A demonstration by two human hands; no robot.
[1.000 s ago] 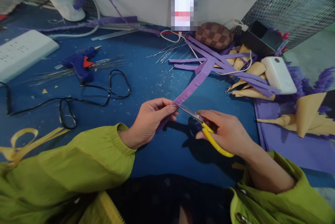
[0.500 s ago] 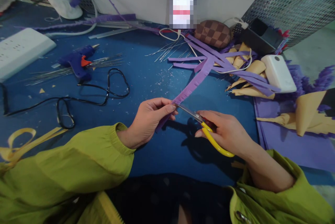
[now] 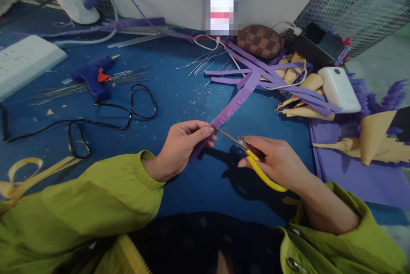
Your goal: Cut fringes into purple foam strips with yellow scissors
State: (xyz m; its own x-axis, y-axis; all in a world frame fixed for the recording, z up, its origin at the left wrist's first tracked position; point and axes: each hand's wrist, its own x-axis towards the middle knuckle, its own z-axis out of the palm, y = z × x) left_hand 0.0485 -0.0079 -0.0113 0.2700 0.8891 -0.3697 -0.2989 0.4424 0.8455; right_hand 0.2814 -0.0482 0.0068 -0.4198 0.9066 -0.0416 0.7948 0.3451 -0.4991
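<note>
My left hand (image 3: 181,148) pinches a long purple paper strip (image 3: 235,102) near its lower end, just above the blue table. One edge of the strip is fringed with small cuts. My right hand (image 3: 277,160) grips yellow-handled scissors (image 3: 253,160), and the blade tips touch the strip right beside my left fingertips. The strip runs up and to the right into a pile of purple strips (image 3: 272,79).
A blue glue gun (image 3: 92,76) with a black cord (image 3: 105,122) lies at left beside thin wires. A white power strip (image 3: 22,62) sits far left. Tan paper cones (image 3: 304,86), a white power bank (image 3: 341,89) and a purple sheet (image 3: 358,175) lie at right.
The view has drifted slightly. Both hands stay in place, with the scissor blades working at the strip's edge.
</note>
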